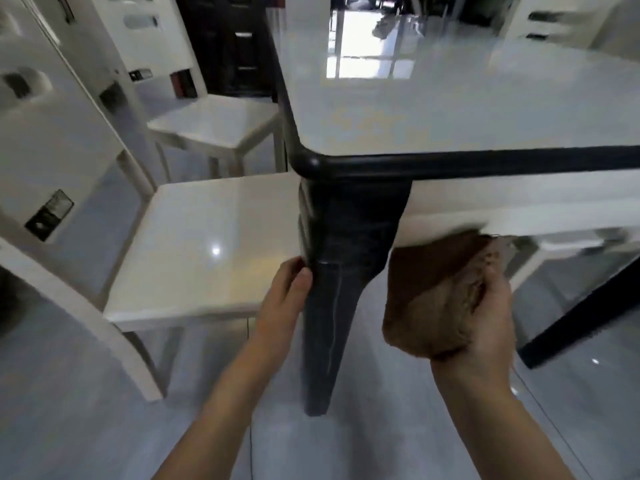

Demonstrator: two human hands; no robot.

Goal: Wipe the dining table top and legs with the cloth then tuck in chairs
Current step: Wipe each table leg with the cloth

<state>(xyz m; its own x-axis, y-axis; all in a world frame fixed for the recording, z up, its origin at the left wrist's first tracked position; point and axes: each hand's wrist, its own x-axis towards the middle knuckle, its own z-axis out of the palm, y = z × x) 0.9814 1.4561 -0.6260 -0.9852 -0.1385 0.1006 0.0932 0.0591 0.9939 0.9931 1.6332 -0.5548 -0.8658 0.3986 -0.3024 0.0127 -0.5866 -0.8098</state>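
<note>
A view from above looks down at one corner of a dining table with a glossy white surface (450,98) edged by a rounded black rim (485,161). Below that corner a black table leg (339,271) tapers down to the pale tiled floor (69,427). The person's left hand (284,299) holds the leg about halfway down on its left edge, with the thumb lying on the front face and the other fingers wrapped out of sight behind it. The right hand (485,327) is on the other side of the leg, its fingers clamped around a bunched brown cloth (433,299). The cloth sits just beside the leg's right edge, under the white apron (519,202) below the rim; its top is blurred there, and whether it touches the leg or the apron cannot be told. Left of the corner stands a white chair, its seat (201,251) close against the leg and level with the left hand. A second white chair (214,123) stands farther along the surface's left edge. At the right, another black leg (588,306) slants to the floor.
</note>
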